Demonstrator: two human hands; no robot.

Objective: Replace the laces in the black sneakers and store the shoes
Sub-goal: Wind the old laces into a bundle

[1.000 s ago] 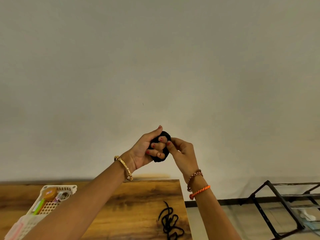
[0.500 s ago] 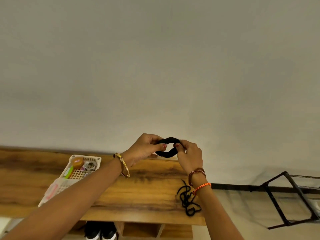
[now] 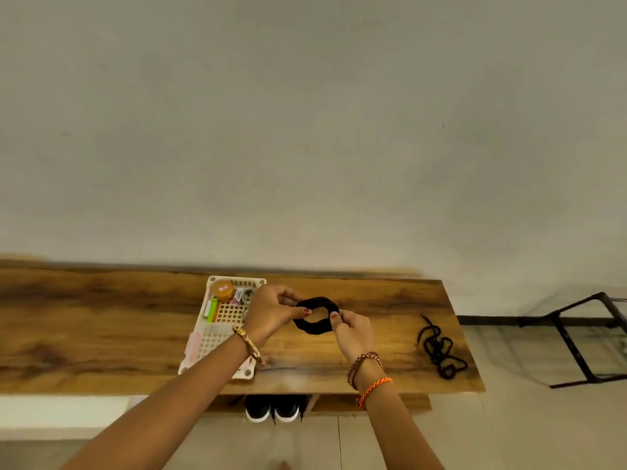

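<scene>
Hands pinch black ring mid-bench.

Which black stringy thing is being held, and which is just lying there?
The coiled black ring is pinched between the left hand and right hand. The loose tangled lace lies untouched on the wooden bench.

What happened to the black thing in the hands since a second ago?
The black ring was squashed into a ball up in front of the wall. Now the left hand and right hand have lowered it over the table and pulled it open. Both hands still pinch it; the loose lace stays put.
</scene>
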